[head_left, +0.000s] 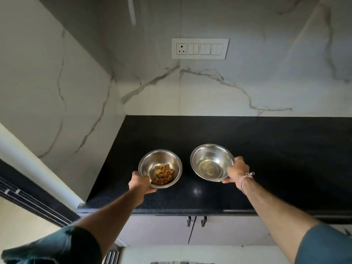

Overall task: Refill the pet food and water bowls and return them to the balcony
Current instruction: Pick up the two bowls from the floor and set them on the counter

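Note:
Two steel bowls are over the black countertop [276, 159]. The left bowl [161, 161] has brown kibble pieces [162, 174] in its bottom; my left hand [140, 182] grips its near-left rim, thumb over the edge. The right bowl [211, 161] holds clear water, and my right hand [236, 171] grips its right rim. Both bowls tilt slightly toward me. Whether they touch the counter or hang just above it, I cannot tell.
A marble-patterned wall rises behind and left of the counter, with a white switch and socket panel [200, 48]. Cabinet doors with dark handles [196, 221] sit below the counter edge. A dark sliding-door frame [28, 195] runs at the lower left.

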The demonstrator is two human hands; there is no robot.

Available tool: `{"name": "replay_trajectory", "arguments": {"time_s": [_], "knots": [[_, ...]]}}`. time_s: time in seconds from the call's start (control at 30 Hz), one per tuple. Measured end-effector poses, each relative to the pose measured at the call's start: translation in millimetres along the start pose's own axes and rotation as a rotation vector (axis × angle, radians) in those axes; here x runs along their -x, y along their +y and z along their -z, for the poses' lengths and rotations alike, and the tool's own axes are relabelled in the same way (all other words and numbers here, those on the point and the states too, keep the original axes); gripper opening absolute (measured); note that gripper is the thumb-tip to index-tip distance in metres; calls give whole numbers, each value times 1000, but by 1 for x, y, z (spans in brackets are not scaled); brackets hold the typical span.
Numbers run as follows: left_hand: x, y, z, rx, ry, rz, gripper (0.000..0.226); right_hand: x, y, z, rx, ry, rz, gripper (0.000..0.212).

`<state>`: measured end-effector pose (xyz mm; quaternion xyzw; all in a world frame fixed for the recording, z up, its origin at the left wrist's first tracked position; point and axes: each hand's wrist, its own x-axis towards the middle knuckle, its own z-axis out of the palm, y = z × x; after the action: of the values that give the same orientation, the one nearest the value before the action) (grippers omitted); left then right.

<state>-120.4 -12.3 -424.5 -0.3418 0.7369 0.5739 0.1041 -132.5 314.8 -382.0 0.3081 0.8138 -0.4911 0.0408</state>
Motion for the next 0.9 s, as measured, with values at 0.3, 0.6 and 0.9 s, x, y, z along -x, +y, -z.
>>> {"name": "replay_trajectory", "arguments": {"time_s": [0.3,0.6,0.9], "knots": [[1,-6,-5,6,6,5,35,-3,22,-14,22,-35,-34,31],[2,-6,-8,-52,5,-10,38,-10,30,-16,45,-37,-17,34],[0,-4,-3,-165,9,16,52,-13,36,-17,63,-72,-37,34]]}}
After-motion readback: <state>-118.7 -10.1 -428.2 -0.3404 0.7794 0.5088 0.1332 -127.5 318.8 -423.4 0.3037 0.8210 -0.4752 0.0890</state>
